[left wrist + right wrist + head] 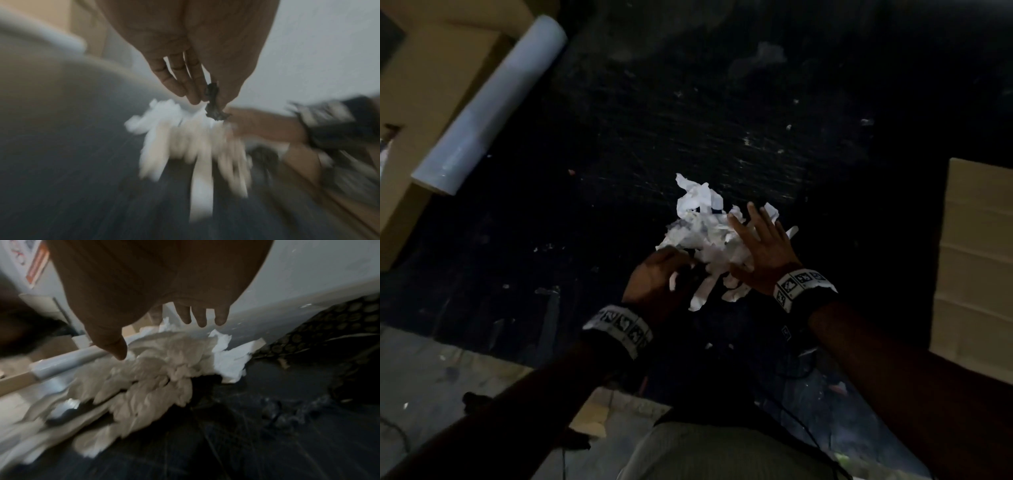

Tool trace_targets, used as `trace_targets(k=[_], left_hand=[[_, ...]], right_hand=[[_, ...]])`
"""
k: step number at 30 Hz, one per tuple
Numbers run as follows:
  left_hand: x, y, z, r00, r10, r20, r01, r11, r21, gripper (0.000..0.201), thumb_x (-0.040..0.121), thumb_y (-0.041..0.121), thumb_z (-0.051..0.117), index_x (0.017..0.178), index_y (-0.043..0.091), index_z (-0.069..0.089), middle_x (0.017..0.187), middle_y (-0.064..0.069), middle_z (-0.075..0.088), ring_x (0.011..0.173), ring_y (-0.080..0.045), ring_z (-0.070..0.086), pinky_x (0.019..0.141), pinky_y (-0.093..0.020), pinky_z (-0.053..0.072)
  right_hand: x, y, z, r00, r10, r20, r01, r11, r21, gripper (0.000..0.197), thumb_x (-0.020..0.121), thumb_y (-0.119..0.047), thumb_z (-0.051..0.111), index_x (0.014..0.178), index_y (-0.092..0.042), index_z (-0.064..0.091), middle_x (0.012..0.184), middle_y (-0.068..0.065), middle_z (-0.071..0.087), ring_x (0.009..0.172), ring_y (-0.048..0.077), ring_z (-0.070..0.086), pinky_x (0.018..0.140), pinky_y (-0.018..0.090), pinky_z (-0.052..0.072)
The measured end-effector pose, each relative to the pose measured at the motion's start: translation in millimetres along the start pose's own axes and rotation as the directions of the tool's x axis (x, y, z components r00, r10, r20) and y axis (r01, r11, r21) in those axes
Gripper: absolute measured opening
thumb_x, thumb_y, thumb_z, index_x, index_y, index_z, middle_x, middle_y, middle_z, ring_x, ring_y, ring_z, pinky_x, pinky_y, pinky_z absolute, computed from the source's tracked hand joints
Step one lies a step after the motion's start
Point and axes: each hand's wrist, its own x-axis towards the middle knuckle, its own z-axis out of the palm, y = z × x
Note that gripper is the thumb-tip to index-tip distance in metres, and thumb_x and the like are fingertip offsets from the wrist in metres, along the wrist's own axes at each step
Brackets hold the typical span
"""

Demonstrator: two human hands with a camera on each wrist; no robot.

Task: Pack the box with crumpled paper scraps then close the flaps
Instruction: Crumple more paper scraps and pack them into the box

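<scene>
A heap of white crumpled paper scraps [702, 236] lies on the dark surface in front of me. My right hand [753, 229] lies on the heap's right side with its fingers spread and straight. In the right wrist view this hand [164, 332] hovers flat over the paper heap [156, 369]. My left hand [674, 274] sits at the heap's near left edge with its fingers curled. The blurred left wrist view shows that hand [207, 99] pinching a small dark crumpled scrap [213, 104] between thumb and fingers above the paper heap [185, 146]. A tan cardboard box [431, 89] stands at the far left.
A roll of clear film [493, 102] leans across the cardboard box at the upper left. Flat cardboard [976, 267] lies at the right edge. Small white bits are scattered over the dark surface [722, 120]. A cable runs near my lap.
</scene>
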Motion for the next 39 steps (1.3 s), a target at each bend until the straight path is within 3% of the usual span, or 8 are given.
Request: trace_targets(k=[6,10,15,20,25,29,35,39], left_hand=[[83,14,13,0.996,0.060,0.059,-0.069,0.984,0.163,0.060,0.074,0.049,0.077,0.129,0.030,0.062,0.128,-0.001,0.053,0.114,-0.024,0.051,0.090,-0.048,0.051],[96,11,12,0.968,0.011,0.249,-0.086,0.952,0.293,0.121,0.053,0.082,0.071,0.155,0.040,0.022,0.164,-0.005,0.007,0.150,-0.033,0.011,0.114,-0.065,0.026],[105,-11,12,0.829,-0.128,0.545,-0.173,0.867,0.467,0.160,0.030,0.094,0.068,0.148,0.048,-0.029,0.157,-0.004,-0.042,0.145,-0.041,-0.033,0.105,-0.079,0.002],[108,-30,18,0.765,-0.138,0.630,-0.171,0.898,0.405,0.164,0.038,0.075,0.086,0.144,0.047,-0.035,0.159,-0.006,-0.037,0.145,-0.039,-0.033,0.115,-0.073,0.010],[102,-19,14,0.832,-0.058,0.552,-0.105,0.960,0.260,0.160,0.042,0.066,0.091,0.154,0.039,-0.021,0.163,0.002,-0.027,0.150,-0.033,-0.022,0.116,-0.069,0.018],[92,-11,-4,0.847,-0.040,0.530,-0.066,0.981,0.180,0.161,0.042,0.070,0.088,0.150,0.044,-0.028,0.155,0.010,-0.043,0.146,-0.029,-0.034,0.114,-0.072,0.011],[73,-6,18,0.862,0.063,0.503,-0.163,0.974,0.157,0.148,0.057,0.080,0.076,0.157,0.024,-0.017,0.159,-0.005,-0.037,0.147,-0.028,-0.035,0.115,-0.073,0.007],[74,-10,45,0.911,-0.017,0.412,-0.107,0.955,0.277,0.133,0.066,0.085,0.056,0.159,0.018,-0.012,0.162,-0.011,-0.029,0.149,-0.034,-0.029,0.114,-0.074,0.007]], right_hand=[[-8,0,-6,0.998,0.058,-0.036,-0.056,0.997,0.052,0.096,0.081,-0.063,0.055,0.150,-0.042,-0.008,0.160,0.003,-0.019,0.148,0.026,-0.010,0.119,0.054,0.010],[-15,4,-14,0.984,0.156,-0.086,-0.147,0.984,0.100,0.112,0.067,-0.075,0.059,0.150,-0.042,-0.008,0.160,0.003,-0.018,0.149,0.027,-0.007,0.116,0.058,0.015],[-15,7,-14,0.983,0.175,0.048,-0.178,0.983,0.050,0.142,0.039,-0.088,0.066,0.143,-0.049,-0.023,0.154,-0.001,-0.036,0.144,0.034,-0.024,0.112,0.068,0.007],[-4,11,-3,0.944,0.287,0.162,-0.306,0.945,0.111,0.154,0.031,-0.081,0.075,0.139,-0.050,-0.030,0.151,0.009,-0.039,0.142,0.040,-0.025,0.113,0.066,0.010],[-2,1,-1,0.971,0.182,0.151,-0.206,0.965,0.159,0.150,0.044,-0.074,0.078,0.143,-0.042,-0.030,0.154,0.007,-0.036,0.144,0.031,-0.025,0.116,0.061,0.010],[-12,-2,-16,0.978,0.206,0.041,-0.210,0.955,0.209,0.150,0.040,-0.078,0.076,0.143,-0.043,-0.027,0.152,0.001,-0.040,0.144,0.030,-0.025,0.115,0.063,0.009],[-11,-19,-14,1.000,0.013,0.009,-0.014,0.998,0.068,0.133,0.054,-0.092,0.055,0.150,-0.035,-0.016,0.154,0.010,-0.035,0.143,0.035,-0.027,0.109,0.072,0.009],[3,-20,2,0.998,0.060,0.023,-0.060,0.998,0.034,0.124,0.056,-0.091,0.049,0.149,-0.040,-0.016,0.155,0.009,-0.033,0.142,0.037,-0.027,0.107,0.073,0.009]])
